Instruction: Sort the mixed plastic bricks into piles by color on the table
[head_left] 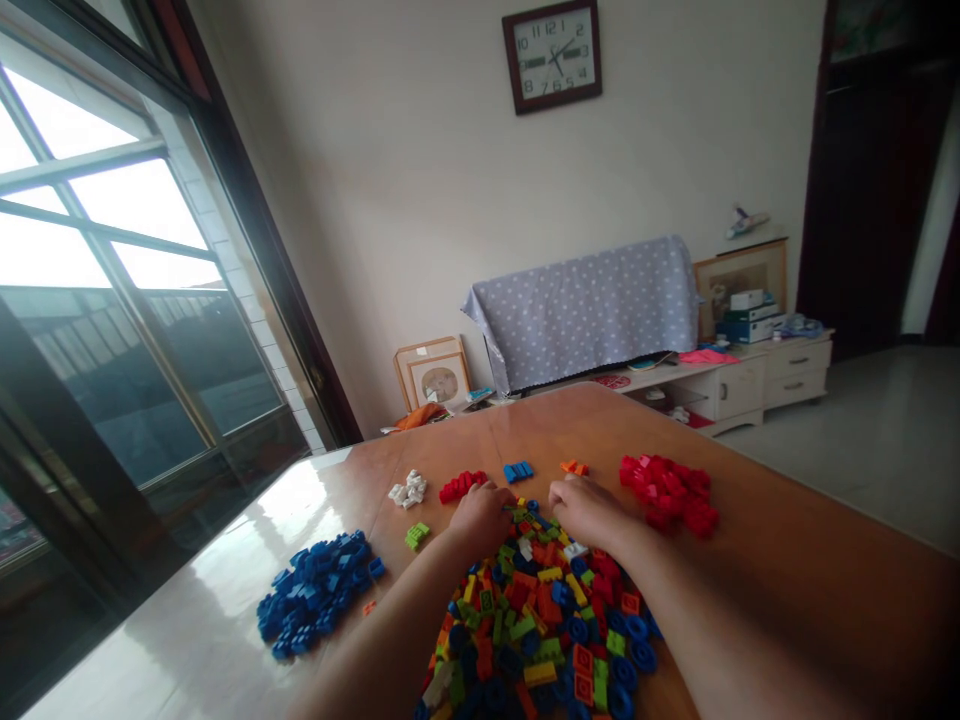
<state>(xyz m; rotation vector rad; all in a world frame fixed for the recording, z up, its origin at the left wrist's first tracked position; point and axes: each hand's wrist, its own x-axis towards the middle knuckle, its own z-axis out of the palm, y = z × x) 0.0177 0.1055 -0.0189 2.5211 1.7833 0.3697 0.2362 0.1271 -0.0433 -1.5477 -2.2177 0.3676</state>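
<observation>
A large mixed pile of toy building bricks in red, blue, yellow, green, orange and white lies between my forearms. At its far left edge is my left hand, fingers bent down and closed over the bricks; their tips are hidden. My right hand is at the far right edge of the pile, its fingers curled in. What either hand pinches is too small or covered to make out. Just beyond my left hand lies a row of red bricks. Small orange bricks sit just past my right hand.
On the brown table are sorted groups: blue bricks left, red bricks right, white bricks, green bricks and a few blue bricks. A low white cabinet stands beyond the table, windows to the left.
</observation>
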